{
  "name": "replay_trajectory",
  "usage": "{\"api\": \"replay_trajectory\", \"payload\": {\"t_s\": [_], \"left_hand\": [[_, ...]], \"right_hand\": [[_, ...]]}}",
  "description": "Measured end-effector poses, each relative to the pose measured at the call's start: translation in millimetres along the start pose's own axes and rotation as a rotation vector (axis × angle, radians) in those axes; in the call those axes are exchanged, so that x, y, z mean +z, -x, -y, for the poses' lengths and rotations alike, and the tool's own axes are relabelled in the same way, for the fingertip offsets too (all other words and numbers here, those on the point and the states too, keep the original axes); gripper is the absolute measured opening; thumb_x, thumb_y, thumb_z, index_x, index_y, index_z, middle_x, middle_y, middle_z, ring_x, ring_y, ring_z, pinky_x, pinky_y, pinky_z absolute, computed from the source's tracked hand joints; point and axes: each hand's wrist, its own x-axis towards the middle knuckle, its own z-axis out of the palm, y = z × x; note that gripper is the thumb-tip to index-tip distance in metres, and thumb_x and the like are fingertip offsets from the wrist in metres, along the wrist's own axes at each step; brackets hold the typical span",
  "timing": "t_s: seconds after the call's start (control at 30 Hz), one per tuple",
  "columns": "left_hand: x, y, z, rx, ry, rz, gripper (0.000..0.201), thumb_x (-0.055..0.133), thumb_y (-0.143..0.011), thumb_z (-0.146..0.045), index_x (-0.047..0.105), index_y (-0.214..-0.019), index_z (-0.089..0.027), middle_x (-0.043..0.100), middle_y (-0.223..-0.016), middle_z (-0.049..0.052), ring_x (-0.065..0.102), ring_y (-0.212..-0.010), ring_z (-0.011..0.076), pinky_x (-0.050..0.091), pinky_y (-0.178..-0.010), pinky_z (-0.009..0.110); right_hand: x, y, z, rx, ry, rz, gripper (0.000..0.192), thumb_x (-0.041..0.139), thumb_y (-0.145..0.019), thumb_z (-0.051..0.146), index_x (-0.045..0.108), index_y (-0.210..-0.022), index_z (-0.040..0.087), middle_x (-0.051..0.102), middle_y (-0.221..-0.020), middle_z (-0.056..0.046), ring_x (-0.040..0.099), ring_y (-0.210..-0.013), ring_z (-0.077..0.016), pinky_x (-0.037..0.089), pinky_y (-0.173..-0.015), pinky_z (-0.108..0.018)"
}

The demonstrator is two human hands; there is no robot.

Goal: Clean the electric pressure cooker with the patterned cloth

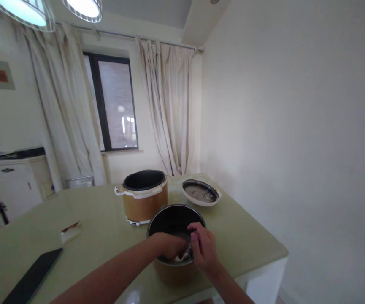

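Pot [175,219] probably sits steadiest with the right hand [204,247] braced, fingers curled, at its rim, left hand [171,245] inside by white cloth [184,256], can't tell either grip tho.

Curtains [171,105] and pendant lamps [85,7] (lit) suggest a home.

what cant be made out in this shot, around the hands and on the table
All in the head view:
- White bundle: mostly covered by the left hand and the inner pot's near rim, so its material is unclear.
- Cooker body's inner floor: hidden by its near wall.
- Dark flat slab: cut off by the bottom edge.
- Small item beyond it: too blurred to identify.
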Motion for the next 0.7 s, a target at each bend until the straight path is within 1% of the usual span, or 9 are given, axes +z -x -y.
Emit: {"api": "replay_trajectory", "payload": {"t_s": [0.07, 0.13, 0.2, 0.27, 0.33, 0.4, 0.5, 0.57, 0.7], "left_hand": [[14.7, -1.3, 10.1, 0.000, -0.084, -0.018, 0.039, 0.067, -0.072, -0.005, 0.075, -0.105, -0.025, 0.078, -0.108, 0.009, 0.073, -0.090, 0.0294, 0.057, -0.072, 0.039], [25.0, 2.8, 22.7, -0.060, -0.178, -0.164, 0.041, 0.070, -0.076, -0.010, 0.075, -0.112, -0.030, 0.076, -0.119, 0.011, 0.073, -0.094, 0.0324, 0.055, -0.073, 0.043], [27.8, 7.6, 34.7, -0.136, -0.255, -0.340, 0.031, 0.070, -0.082, -0.015, 0.078, -0.107, -0.031, 0.075, -0.118, 0.013, 0.071, -0.100, 0.0347, 0.052, -0.078, 0.046], [21.3, 10.2, 43.3, -0.138, -0.334, -0.461, 0.017, 0.068, -0.086, -0.016, 0.079, -0.095, -0.027, 0.075, -0.111, 0.014, 0.067, -0.107, 0.0345, 0.049, -0.084, 0.047], [6.5, 10.3, 47.6, -0.037, -0.438, -0.526, 0.015, 0.065, -0.090, -0.016, 0.078, -0.091, -0.024, 0.074, -0.113, 0.013, 0.062, -0.113, 0.0320, 0.046, -0.088, 0.046], [-12.0, 8.0, 47.9, 0.119, -0.531, -0.578, 0.018, 0.061, -0.095, -0.018, 0.078, -0.095, -0.025, 0.071, -0.120, 0.011, 0.059, -0.118, 0.0293, 0.044, -0.092, 0.045], [-34.2, -3.1, 41.8, 0.318, -0.545, -0.632, 0.020, 0.057, -0.100, -0.021, 0.076, -0.101, -0.029, 0.069, -0.124, 0.009, 0.057, -0.120, 0.0270, 0.044, -0.096, 0.043], [-40.1, -16.0, 34.4, 0.420, -0.488, -0.620, 0.019, 0.059, -0.099, -0.021, 0.075, -0.104, -0.029, 0.069, -0.126, 0.008, 0.058, -0.118, 0.0255, 0.043, -0.099, 0.041], [-37.2, -37.1, 18.6, 0.546, -0.454, -0.541, 0.023, 0.058, -0.098, -0.019, 0.072, -0.115, -0.028, 0.068, -0.131, 0.008, 0.057, -0.120, 0.0236, 0.043, -0.102, 0.038]], "right_hand": [[-1.5, 0.2, 0.0, -0.003, 0.016, 0.034, 0.026, 0.035, -0.109, 0.034, 0.059, -0.112, 0.023, 0.066, -0.072, 0.000, 0.065, -0.069, -0.0195, 0.044, -0.069, -0.032], [-2.3, 0.0, 0.3, -0.002, 0.026, 0.069, 0.028, 0.034, -0.109, 0.036, 0.059, -0.110, 0.023, 0.065, -0.071, 0.000, 0.064, -0.069, -0.0194, 0.042, -0.069, -0.032], [-2.4, -0.8, 0.3, -0.010, 0.054, 0.116, 0.031, 0.035, -0.109, 0.038, 0.061, -0.101, 0.023, 0.064, -0.069, 0.000, 0.062, -0.066, -0.0184, 0.040, -0.068, -0.032], [-1.9, -2.1, 0.0, -0.045, 0.101, 0.145, 0.034, 0.037, -0.108, 0.036, 0.058, -0.086, 0.024, 0.062, -0.065, 0.000, 0.057, -0.060, -0.0165, 0.035, -0.065, -0.032], [-0.8, -3.0, -0.7, -0.093, 0.150, 0.142, 0.035, 0.039, -0.107, 0.033, 0.053, -0.076, 0.023, 0.059, -0.061, 0.001, 0.053, -0.057, -0.0151, 0.031, -0.063, -0.032], [0.6, -3.2, -1.4, -0.127, 0.175, 0.129, 0.034, 0.040, -0.105, 0.031, 0.051, -0.074, 0.023, 0.057, -0.059, 0.002, 0.051, -0.055, -0.0144, 0.031, -0.063, -0.032], [4.2, -2.0, -0.6, -0.153, 0.199, 0.122, 0.032, 0.041, -0.103, 0.029, 0.048, -0.073, 0.023, 0.056, -0.058, 0.002, 0.050, -0.054, -0.0142, 0.030, -0.064, -0.033], [7.9, -0.9, 2.1, -0.158, 0.236, 0.095, 0.031, 0.041, -0.102, 0.028, 0.048, -0.073, 0.023, 0.057, -0.058, 0.001, 0.053, -0.055, -0.0152, 0.030, -0.064, -0.033], [15.9, -0.1, 10.4, -0.124, 0.380, 0.017, 0.026, 0.045, -0.100, 0.027, 0.050, -0.074, 0.024, 0.060, -0.059, -0.001, 0.056, -0.055, -0.0175, 0.028, -0.063, -0.035]]}}
